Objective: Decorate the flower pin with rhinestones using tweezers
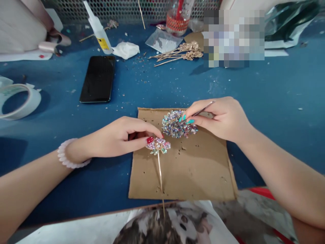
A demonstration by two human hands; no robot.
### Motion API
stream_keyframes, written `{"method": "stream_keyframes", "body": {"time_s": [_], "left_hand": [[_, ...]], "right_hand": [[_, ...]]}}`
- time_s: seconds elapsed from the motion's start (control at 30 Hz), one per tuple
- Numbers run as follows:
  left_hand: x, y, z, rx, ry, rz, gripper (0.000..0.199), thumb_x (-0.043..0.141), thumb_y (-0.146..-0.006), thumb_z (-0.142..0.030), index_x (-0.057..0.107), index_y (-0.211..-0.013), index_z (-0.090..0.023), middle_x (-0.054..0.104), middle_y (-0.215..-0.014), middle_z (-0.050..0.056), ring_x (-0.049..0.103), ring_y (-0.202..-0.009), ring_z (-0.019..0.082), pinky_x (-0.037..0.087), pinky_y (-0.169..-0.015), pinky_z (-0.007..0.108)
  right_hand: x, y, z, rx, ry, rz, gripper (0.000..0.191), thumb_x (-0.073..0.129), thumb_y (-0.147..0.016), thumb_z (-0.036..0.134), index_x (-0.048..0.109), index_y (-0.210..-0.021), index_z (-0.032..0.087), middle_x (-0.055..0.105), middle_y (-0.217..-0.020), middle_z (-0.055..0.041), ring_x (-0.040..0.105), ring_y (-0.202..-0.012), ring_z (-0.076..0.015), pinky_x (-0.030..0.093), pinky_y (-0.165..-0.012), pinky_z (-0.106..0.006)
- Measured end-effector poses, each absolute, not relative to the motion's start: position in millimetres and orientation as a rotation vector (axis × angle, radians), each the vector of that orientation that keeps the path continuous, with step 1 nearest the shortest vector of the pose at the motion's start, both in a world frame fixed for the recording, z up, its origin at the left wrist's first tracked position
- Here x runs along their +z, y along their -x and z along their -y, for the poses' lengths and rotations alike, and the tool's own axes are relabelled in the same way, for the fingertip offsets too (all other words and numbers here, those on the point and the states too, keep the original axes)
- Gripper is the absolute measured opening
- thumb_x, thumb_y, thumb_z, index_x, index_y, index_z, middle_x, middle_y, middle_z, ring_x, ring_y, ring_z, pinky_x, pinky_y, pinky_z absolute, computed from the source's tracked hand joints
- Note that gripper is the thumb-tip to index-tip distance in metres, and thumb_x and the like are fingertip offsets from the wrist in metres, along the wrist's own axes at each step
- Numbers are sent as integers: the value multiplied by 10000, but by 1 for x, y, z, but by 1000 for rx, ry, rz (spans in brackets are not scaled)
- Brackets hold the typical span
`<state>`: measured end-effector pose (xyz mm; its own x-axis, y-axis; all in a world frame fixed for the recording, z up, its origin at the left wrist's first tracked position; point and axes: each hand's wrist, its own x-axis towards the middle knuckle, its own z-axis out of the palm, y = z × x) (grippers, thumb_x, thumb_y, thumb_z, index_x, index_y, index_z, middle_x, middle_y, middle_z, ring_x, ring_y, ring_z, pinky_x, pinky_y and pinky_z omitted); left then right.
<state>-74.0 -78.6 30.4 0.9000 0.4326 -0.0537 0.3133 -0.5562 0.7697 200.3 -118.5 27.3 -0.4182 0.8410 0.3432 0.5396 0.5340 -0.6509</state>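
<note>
On a brown cardboard sheet [198,169] lies a heap of small shiny chips [172,127]. My right hand [215,117], with green nails, pinches metal tweezers [204,107] whose lower end reaches the heap. Left of the heap, my left hand [129,135] has its thumb and forefinger closed on the upper edge of a hairpin's jewelled head [159,145]. The head carries pink and pale green pieces, and its thin gold stick points down past the cardboard's front edge. A beaded bracelet is round my left wrist.
A black phone [98,79] lies at the back left, near a tape roll [21,101]. Behind are a glue bottle [100,34], crumpled tissue [126,50], a plastic bag [162,40], gold hairpins [177,56] and a red-banded jar [177,23].
</note>
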Motion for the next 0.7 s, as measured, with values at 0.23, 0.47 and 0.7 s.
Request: {"method": "stream_keyframes", "body": {"time_s": [0.23,0.47,0.7], "left_hand": [[29,75,79,165,-2211,-529,268,509,-930,-220,645,-1160,-240,724,-1003,31,659,-814,131,480,-669,187],[29,75,79,174,-2204,-524,265,515,-930,-225,645,-1160,-241,724,-998,23,659,-811,130,469,-646,179],[30,75,79,165,-2204,-526,261,519,-933,-235,644,-1161,-243,722,-1031,21,663,-841,129,471,-664,179]], "right_hand": [[30,-207,119,744,981,2131,53,644,-860,246,685,-832,229,738,-851,15,699,-774,-128,543,-694,-248],[26,-198,120,769,909,2179,69,635,-878,235,704,-872,234,745,-853,16,701,-786,-123,538,-706,-246],[29,-202,120,562,1191,2055,70,646,-848,205,709,-838,233,742,-873,24,702,-774,-133,550,-727,-240]]}}
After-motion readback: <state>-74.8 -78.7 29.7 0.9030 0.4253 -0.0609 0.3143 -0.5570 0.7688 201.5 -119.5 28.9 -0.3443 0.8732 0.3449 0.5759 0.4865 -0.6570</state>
